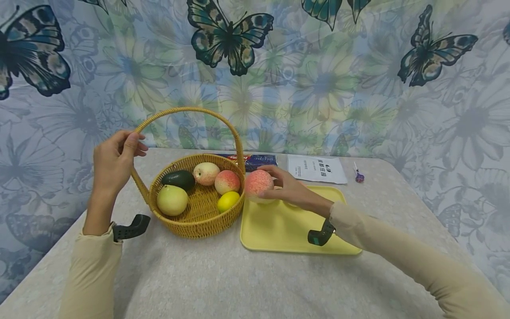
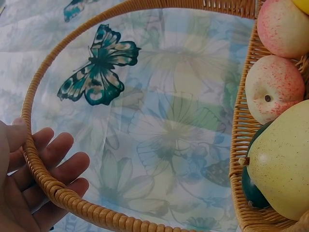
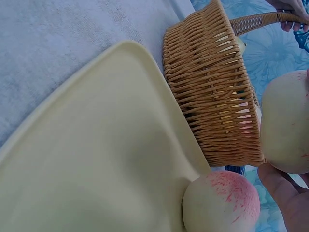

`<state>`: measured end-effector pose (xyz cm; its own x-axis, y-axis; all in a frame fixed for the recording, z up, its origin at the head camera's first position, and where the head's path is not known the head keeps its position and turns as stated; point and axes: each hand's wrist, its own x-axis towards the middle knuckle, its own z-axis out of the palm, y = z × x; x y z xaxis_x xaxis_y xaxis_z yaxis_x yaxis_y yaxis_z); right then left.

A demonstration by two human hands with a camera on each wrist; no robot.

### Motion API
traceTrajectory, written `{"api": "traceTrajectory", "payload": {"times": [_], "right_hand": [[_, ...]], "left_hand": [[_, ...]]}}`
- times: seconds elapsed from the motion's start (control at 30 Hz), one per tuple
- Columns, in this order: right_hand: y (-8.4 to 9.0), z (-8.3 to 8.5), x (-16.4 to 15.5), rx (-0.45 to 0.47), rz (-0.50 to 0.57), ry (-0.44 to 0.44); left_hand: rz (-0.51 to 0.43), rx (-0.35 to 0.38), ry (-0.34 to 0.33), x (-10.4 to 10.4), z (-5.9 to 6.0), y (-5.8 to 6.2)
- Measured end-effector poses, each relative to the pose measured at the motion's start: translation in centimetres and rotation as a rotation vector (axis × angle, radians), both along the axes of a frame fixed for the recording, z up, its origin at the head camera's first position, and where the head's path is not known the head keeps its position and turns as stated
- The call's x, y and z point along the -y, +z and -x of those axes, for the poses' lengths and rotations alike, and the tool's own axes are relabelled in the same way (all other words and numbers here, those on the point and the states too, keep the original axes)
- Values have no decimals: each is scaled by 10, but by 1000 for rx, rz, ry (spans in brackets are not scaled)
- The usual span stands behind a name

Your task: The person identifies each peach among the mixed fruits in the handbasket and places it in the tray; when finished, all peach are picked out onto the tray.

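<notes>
White sheet (image 1: 317,169), print unreadable.

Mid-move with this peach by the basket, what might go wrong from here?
The right hand holds a peach close to the basket rim; it may bump the wicker. Another peach sits on the yellow tray just below and might get knocked. The left hand grips only the handle, so the basket might tip.

At the far edge of your surface (image 1: 279,283) lie a blue packet (image 1: 260,160), a printed white sheet (image 1: 317,168) and, rightmost, a small purple item (image 1: 359,176).
</notes>
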<state>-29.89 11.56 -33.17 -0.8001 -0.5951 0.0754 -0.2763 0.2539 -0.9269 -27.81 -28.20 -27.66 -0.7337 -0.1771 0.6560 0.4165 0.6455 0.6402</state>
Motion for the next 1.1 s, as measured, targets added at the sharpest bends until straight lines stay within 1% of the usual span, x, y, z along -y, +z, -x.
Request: {"api": "traceTrajectory", "payload": {"times": [0.23, 0.4, 0.53, 0.63, 0.87, 1.1], "right_hand": [[2, -8, -18, -9, 2, -30], [7, -13, -34, -4, 38, -57], [11, -16, -47, 0, 64, -86], [12, -16, -57, 10, 64, -111], [13, -17, -78, 13, 54, -201], [5, -13, -102, -11, 36, -247]], "left_hand": [[4, -4, 2, 0, -1, 0], [3, 4, 5, -1, -1, 0], [1, -5, 0, -1, 0, 0], [0, -7, 0, 0, 0, 0], [5, 5, 8, -1, 0, 0], [-7, 9, 4, -1, 1, 1]]}}
